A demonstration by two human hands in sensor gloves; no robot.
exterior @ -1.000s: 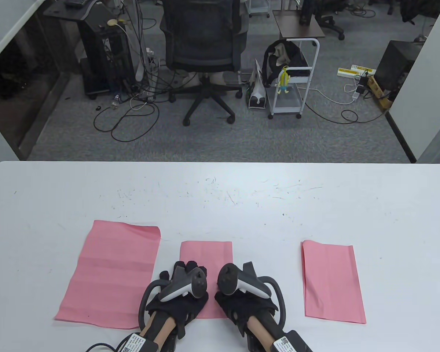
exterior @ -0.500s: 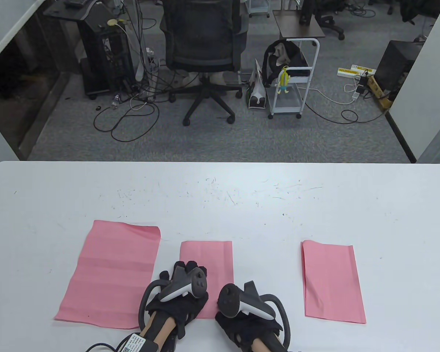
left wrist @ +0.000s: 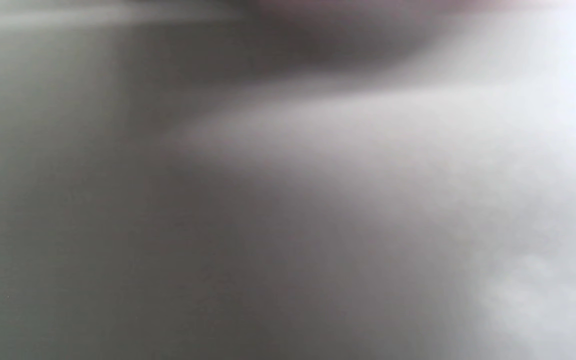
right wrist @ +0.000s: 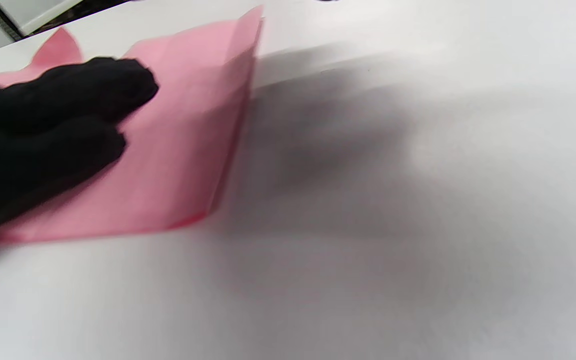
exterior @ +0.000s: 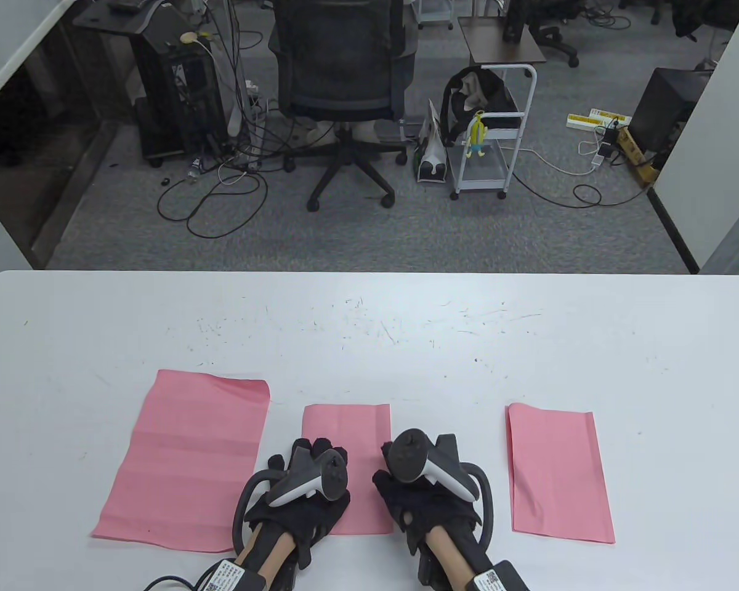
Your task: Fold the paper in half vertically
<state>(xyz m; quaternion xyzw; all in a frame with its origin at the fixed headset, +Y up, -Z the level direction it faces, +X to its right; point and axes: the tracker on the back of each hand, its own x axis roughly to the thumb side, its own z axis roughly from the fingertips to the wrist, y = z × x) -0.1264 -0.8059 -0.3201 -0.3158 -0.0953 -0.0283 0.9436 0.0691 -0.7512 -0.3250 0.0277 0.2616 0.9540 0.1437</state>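
Pressing the folded pink paper (exterior: 351, 468) onto the white surface (exterior: 369, 332) with left hand (exterior: 305, 492) and right hand (exterior: 422, 486) lying flat, fingers released.

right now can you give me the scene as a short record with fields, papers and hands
middle paper: pink, already folded narrow, under both hands
left hand: rests on the middle paper's left part
right hand: at the middle paper's right edge; fingers press on it
left paper: pink, wider, lying flat, untouched
right paper: pink, narrow, untouched
table: white, scuffed
left wrist view: blurred, tells nothing

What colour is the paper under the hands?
Pink; the middle paper shows best in the table view.
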